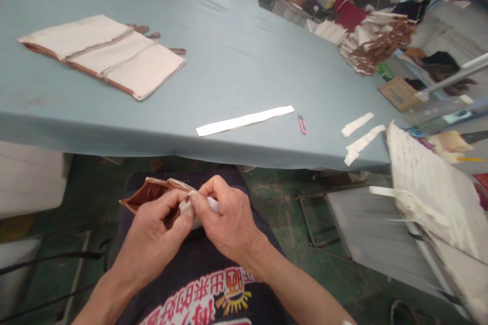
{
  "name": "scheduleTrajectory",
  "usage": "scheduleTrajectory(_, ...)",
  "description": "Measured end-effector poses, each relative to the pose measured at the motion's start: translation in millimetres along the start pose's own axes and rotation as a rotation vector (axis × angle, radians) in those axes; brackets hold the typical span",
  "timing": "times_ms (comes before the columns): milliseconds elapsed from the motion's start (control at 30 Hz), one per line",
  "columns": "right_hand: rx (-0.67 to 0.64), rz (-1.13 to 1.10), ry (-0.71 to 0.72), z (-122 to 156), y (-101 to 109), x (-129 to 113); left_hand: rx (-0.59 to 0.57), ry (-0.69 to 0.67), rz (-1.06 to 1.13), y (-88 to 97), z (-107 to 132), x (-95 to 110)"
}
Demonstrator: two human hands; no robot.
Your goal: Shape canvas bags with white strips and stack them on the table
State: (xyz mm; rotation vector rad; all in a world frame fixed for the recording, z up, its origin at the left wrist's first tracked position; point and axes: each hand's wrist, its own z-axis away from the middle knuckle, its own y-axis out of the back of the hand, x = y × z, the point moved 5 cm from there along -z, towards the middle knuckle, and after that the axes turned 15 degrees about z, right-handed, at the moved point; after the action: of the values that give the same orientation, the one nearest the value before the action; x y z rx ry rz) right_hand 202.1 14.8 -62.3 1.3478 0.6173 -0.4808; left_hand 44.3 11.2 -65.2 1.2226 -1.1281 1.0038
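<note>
Over my lap, a folded brown cloth piece with white edging (141, 194) is pinched between my two hands. My left hand (156, 226) is closed, its thumb and fingers gripping a white bit at the cloth's edge. Right beside it, my right hand (231, 216) is closed too, with thumb and forefinger pressed on the same edge. A whitish part shows under the right fingers; whether it belongs to the cloth I cannot tell. Anything small between the fingertips is hidden.
Ahead stands a table (244, 76) under a blue-grey cover. On it lie stacked cream panels (125, 56), a long white strip (246, 121), pink thread snips (302, 124) and short strips (364, 139). White material (430, 188) rests at right, and cloth bundles (377, 40) at the far end.
</note>
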Motion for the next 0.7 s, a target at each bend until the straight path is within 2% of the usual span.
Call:
scheduleTrajectory(133,-0.013,-0.031,-0.012,-0.4,-1.8,4.2,-0.032,0.043,0.004,-2.4,-0.5,-5.7)
scheduleTrajectory(300,-0.037,-0.094,-0.021,-2.0,-3.7,6.7,-0.048,-0.014,-0.005,-2.7,2.2,-7.0)
scheduleTrajectory(533,-0.095,-0.233,-0.026,-3.5,-13.6,9.1,0.026,-0.03,-0.049,-6.6,2.5,-6.7)
scheduleTrajectory(700,-0.111,-0.323,-0.03,-4.0,-14.1,12.8,0.009,-0.02,-0.015,-9.4,2.2,-4.4)
